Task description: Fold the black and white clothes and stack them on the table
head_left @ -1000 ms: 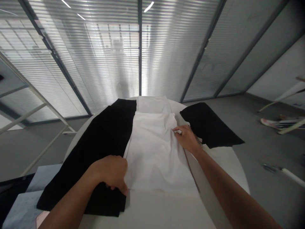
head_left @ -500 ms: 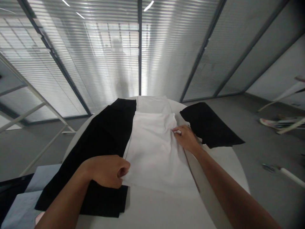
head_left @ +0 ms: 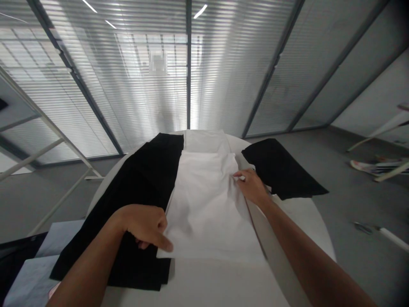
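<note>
A folded white garment (head_left: pixel 204 204) lies on the white round table, its near edge nearly straight and some creases running along its right side. My left hand (head_left: pixel 143 224) rests at its near left corner, thumb stretched out on the fabric, the other fingers curled and apart from the thumb. At the garment's right edge, my right hand (head_left: pixel 252 185) pinches a bit of the fabric between thumb and fingers. Beneath my left hand and forearm a long black garment (head_left: pixel 147 175) lies along the left side, partly covered by them.
Another black folded cloth (head_left: pixel 281 170) hangs over the table's (head_left: pixel 204 281) right edge. Light blue cloths (head_left: pixel 28 281) lie at the lower left, near a white metal frame (head_left: pixel 47 121). A glass partition with blinds (head_left: pixel 223 64) stands behind. Scissors (head_left: pixel 363 228) are on the floor.
My left hand has let go of the garment's edge and stretched its thumb over the near left corner, which now lies flatter and farther out. My right hand stays at the right edge.
</note>
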A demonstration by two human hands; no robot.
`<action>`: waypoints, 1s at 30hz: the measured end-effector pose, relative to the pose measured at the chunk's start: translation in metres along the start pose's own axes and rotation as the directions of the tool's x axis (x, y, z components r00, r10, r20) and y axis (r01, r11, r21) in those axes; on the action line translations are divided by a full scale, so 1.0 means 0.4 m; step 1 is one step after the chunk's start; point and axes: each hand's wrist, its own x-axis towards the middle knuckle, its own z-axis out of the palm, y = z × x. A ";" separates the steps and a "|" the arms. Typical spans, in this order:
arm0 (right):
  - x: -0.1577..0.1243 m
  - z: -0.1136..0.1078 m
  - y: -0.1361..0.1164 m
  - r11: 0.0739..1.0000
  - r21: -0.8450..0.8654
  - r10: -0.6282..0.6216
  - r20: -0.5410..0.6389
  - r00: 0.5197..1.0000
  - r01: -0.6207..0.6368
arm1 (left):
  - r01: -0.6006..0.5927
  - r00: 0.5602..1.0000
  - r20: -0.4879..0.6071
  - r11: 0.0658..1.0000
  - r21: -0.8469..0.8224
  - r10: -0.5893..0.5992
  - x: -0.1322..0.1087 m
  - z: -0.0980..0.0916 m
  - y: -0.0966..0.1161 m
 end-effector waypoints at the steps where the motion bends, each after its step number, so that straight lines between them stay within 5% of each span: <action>1: 0.000 -0.003 -0.002 1.000 -0.017 0.025 -0.013 1.000 -0.025 | 0.026 0.999 -0.042 0.998 -0.051 -0.028 0.010 -0.004 -0.006; 3: -0.003 -0.012 -0.008 0.995 -0.041 0.085 -0.018 0.996 -0.086 | 0.048 0.969 -0.236 0.995 -0.090 -0.069 0.036 -0.010 -0.014; 5: -0.007 -0.021 -0.019 0.989 -0.043 0.142 0.025 0.990 -0.141 | 0.073 0.888 -0.451 0.996 -0.057 -0.091 0.066 -0.012 -0.017; 8: -0.012 -0.026 -0.035 0.986 -0.010 0.165 0.090 0.982 -0.165 | 0.127 0.796 -0.595 0.992 -0.014 -0.110 0.105 -0.010 -0.013; 11: -0.011 -0.021 -0.036 0.982 0.070 0.169 0.085 0.982 -0.175 | 0.108 0.811 -0.575 0.993 -0.039 -0.111 0.122 -0.005 -0.008; 16: 0.004 -0.029 -0.017 0.903 0.346 0.236 0.092 0.967 -0.253 | -0.017 0.925 -0.376 0.985 -0.174 -0.050 0.101 -0.010 -0.014; 21: -0.001 -0.056 -0.026 0.739 0.492 0.358 0.291 0.887 -0.459 | -0.054 0.988 -0.149 0.994 -0.095 0.039 0.073 -0.023 -0.026; 24: -0.005 -0.047 -0.022 0.758 0.432 0.387 0.304 0.871 -0.488 | -0.033 0.960 -0.279 0.984 -0.173 -0.016 0.091 -0.024 -0.025; 28: -0.003 -0.030 -0.008 0.835 0.401 0.297 0.247 0.922 -0.376 | -0.076 0.840 -0.538 0.967 -0.244 -0.070 0.123 -0.022 -0.016; 30: -0.003 -0.037 -0.009 0.836 0.411 0.253 0.297 0.921 -0.363 | -0.098 0.872 -0.488 0.962 -0.256 -0.041 0.122 -0.022 -0.014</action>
